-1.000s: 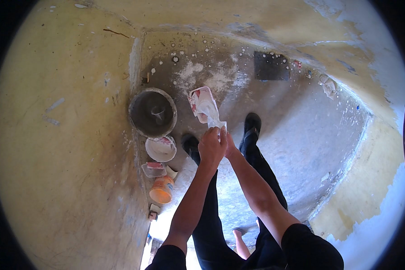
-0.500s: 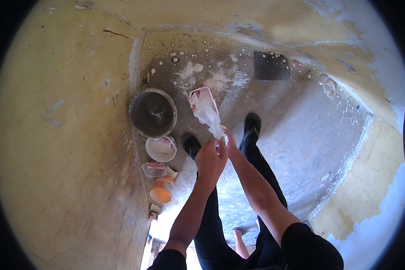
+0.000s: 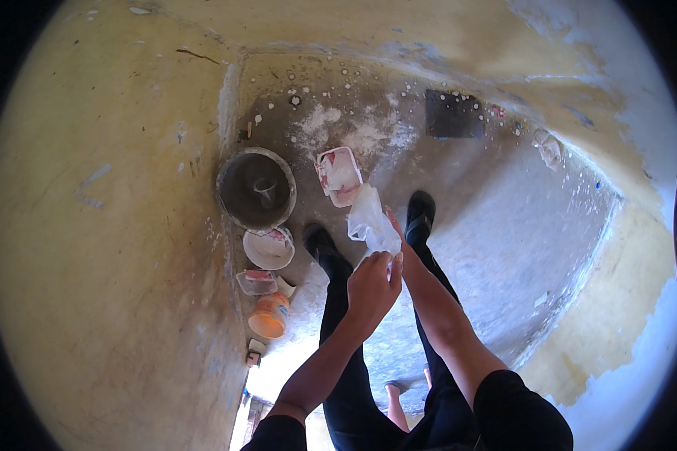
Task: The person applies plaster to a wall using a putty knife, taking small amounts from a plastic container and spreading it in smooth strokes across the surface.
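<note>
A crumpled, translucent white plastic bag [image 3: 370,219] hangs in front of my legs. My left hand [image 3: 374,284] is closed on its near end, thumb and fingers pinched together. Along the bag's right side is my right hand [image 3: 397,229], gripping it, with its fingers partly hidden behind the plastic. Just beyond the bag's far end, a rectangular white-and-red plastic tub [image 3: 341,167] holds white powder or paste. I cannot tell whether bag and tub touch.
Along the left wall stand a large dark bucket [image 3: 225,197], a white bucket [image 3: 289,255], a clear container [image 3: 246,286] and an orange bucket [image 3: 269,316]. A dark square panel [image 3: 453,114] lies at the back. Behind me a person's foot [image 3: 396,387] shows.
Both hands have drawn the bag back toward me, away from over the tub. My left hand has dropped lower, and the bag is spread wider; more of the white contents shows.
</note>
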`<state>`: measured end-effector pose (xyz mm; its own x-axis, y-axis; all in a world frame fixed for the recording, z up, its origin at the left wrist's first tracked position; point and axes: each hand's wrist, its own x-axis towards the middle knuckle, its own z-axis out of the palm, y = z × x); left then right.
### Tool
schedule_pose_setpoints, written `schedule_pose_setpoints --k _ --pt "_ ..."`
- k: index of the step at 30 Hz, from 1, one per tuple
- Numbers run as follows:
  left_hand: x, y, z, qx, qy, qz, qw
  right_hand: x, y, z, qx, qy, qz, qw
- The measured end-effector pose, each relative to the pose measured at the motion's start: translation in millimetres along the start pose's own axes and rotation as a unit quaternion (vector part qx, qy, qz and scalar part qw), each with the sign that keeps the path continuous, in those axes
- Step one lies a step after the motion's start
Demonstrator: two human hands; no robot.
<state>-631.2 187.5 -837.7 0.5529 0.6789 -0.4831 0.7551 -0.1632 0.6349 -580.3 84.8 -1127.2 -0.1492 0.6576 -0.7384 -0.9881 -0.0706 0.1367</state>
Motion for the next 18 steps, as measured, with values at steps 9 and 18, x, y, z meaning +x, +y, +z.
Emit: schedule_pose_setpoints --k 9,18 --pt "73.1 32.6 -12.3 0.095 0.056 0.040 0.993 1.0 -50.6 -80.1 -0.193 0.189 -0.123 0.955" --pt "146.4 33.0 0.9 0.101 0.073 -0.046 0.991 -27.1 -96.8 35.2 -0.292 0.324 -0.118 0.892"
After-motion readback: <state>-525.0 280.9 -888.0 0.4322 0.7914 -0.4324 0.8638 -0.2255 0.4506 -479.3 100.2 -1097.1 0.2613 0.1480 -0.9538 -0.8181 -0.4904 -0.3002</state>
